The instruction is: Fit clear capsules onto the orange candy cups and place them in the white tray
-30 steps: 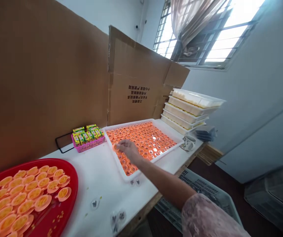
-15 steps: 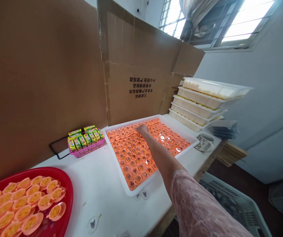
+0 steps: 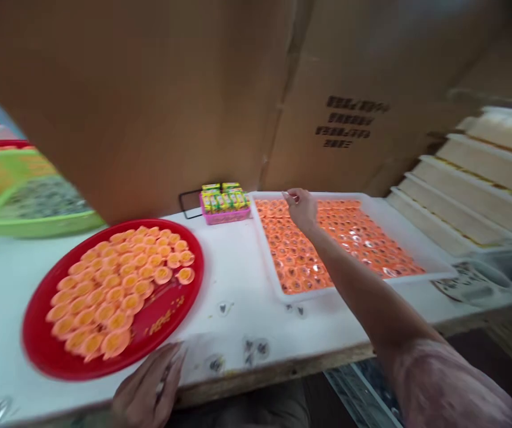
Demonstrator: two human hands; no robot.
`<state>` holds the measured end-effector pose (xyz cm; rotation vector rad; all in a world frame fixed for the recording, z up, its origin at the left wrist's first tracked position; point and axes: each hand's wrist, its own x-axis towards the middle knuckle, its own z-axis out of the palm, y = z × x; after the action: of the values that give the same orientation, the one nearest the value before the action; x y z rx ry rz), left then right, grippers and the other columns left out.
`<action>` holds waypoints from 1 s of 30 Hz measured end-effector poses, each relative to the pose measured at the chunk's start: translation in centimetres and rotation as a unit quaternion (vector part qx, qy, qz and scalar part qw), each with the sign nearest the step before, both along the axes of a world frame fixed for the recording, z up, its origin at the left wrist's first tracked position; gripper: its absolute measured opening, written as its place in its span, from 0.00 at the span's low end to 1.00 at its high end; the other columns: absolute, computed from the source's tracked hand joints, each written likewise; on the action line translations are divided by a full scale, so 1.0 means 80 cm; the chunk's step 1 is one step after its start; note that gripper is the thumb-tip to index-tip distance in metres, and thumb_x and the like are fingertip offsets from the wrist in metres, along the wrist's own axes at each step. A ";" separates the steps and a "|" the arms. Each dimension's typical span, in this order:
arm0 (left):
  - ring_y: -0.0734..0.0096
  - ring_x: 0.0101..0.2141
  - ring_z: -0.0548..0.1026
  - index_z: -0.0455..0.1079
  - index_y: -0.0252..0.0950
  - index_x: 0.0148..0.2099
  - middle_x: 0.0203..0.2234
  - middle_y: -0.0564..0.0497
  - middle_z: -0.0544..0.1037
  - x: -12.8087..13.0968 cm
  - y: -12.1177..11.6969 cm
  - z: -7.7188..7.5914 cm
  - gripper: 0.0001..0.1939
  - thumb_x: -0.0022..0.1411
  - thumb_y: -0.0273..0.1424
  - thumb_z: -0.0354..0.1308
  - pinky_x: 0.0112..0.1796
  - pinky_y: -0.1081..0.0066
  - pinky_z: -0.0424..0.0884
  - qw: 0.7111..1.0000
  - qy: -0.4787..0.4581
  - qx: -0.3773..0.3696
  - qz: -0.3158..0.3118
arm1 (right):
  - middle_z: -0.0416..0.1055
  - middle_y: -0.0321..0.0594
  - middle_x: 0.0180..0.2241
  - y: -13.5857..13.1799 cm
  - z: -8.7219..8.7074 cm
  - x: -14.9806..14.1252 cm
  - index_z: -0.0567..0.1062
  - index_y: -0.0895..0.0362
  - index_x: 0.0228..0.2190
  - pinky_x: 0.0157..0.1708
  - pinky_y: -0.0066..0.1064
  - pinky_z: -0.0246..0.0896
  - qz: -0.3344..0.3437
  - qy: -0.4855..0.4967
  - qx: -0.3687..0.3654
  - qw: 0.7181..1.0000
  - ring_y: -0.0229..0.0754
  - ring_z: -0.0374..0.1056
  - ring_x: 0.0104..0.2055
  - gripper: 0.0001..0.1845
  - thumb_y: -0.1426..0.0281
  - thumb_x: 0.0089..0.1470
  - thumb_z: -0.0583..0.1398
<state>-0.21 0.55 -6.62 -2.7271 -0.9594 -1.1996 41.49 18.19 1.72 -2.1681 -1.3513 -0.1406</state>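
My right hand [image 3: 302,209] is over the far left part of a white tray [image 3: 278,284], which holds rows of small orange cups [image 3: 298,255] with clear, shiny tops. Its thumb and fingertips are brought together; whatever may be between them is too blurred to make out. At the table's front edge lies my left hand [image 3: 151,383], fingers stretched and slightly bent, a ring on one of them, holding nothing visible. Just beyond it stands a round red tray [image 3: 188,315] of orange teacup-shaped pieces [image 3: 122,279] with yellow filling.
A pink basket [image 3: 226,217] of small yellow-green boxes stands against a cardboard wall [image 3: 184,107]. Stacked white trays [image 3: 461,196] and a patterned mug [image 3: 470,284] are at right. A green basket [image 3: 37,224] is far left. Small clear discs [image 3: 256,348] lie near the front edge.
The view has swung left and down, bringing my left hand, the whole red tray and the green basket into sight. My right hand remains at the white tray's far rows, now seemingly raised a little.
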 end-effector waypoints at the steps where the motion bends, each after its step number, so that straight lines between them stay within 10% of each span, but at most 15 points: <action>1: 0.66 0.40 0.76 0.71 0.35 0.47 0.39 0.46 0.78 -0.002 0.001 -0.003 0.18 0.55 0.16 0.56 0.45 0.72 0.69 1.000 -0.005 -0.016 0.005 | 0.72 0.47 0.41 -0.002 0.000 -0.029 0.73 0.61 0.41 0.39 0.30 0.59 0.071 0.009 0.050 0.996 0.41 0.68 0.38 0.15 0.64 0.59 0.53; 3: 0.67 0.40 0.76 0.68 0.33 0.50 0.39 0.46 0.78 -0.003 0.002 -0.005 0.18 0.56 0.18 0.56 0.45 0.72 0.69 0.997 -0.029 -0.068 0.022 | 0.73 0.43 0.38 -0.013 -0.001 -0.095 0.74 0.59 0.37 0.38 0.29 0.60 0.224 0.038 0.096 0.969 0.39 0.68 0.35 0.11 0.68 0.57 0.55; 7: 0.69 0.38 0.76 0.68 0.35 0.48 0.37 0.48 0.78 0.002 0.002 0.002 0.14 0.59 0.21 0.55 0.43 0.74 0.70 0.988 -0.091 -0.121 0.035 | 0.74 0.40 0.33 -0.042 -0.015 -0.224 0.76 0.57 0.31 0.38 0.27 0.61 0.428 0.005 -0.039 0.903 0.39 0.68 0.36 0.08 0.69 0.57 0.57; 16: 0.73 0.24 0.73 0.73 0.35 0.38 0.24 0.52 0.76 -0.013 0.008 0.021 0.08 0.63 0.31 0.53 0.27 0.76 0.69 0.915 -0.241 -0.306 0.107 | 0.72 0.45 0.39 -0.065 -0.067 -0.307 0.74 0.59 0.38 0.44 0.33 0.61 0.391 -0.118 -0.153 0.900 0.44 0.66 0.44 0.13 0.66 0.51 0.62; 24: 0.66 0.29 0.75 0.71 0.38 0.46 0.33 0.49 0.78 -0.027 0.041 0.027 0.17 0.59 0.43 0.55 0.36 0.67 0.72 0.791 -0.385 -0.435 0.191 | 0.72 0.44 0.41 -0.103 -0.051 -0.322 0.73 0.58 0.42 0.45 0.32 0.64 0.462 0.022 0.003 0.886 0.41 0.68 0.43 0.13 0.70 0.53 0.59; 30: 0.61 0.43 0.74 0.68 0.41 0.52 0.53 0.46 0.69 -0.012 0.073 0.040 0.21 0.56 0.39 0.60 0.41 0.63 0.73 0.583 -0.571 -0.577 0.012 | 0.74 0.42 0.40 -0.126 -0.047 -0.355 0.75 0.54 0.44 0.45 0.32 0.67 0.470 0.167 0.058 0.865 0.40 0.70 0.43 0.13 0.71 0.56 0.57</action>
<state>-1.19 6.35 -3.39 -1.7940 -2.5727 -3.3787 13.12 8.15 -2.07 -1.1527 -1.9372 0.4950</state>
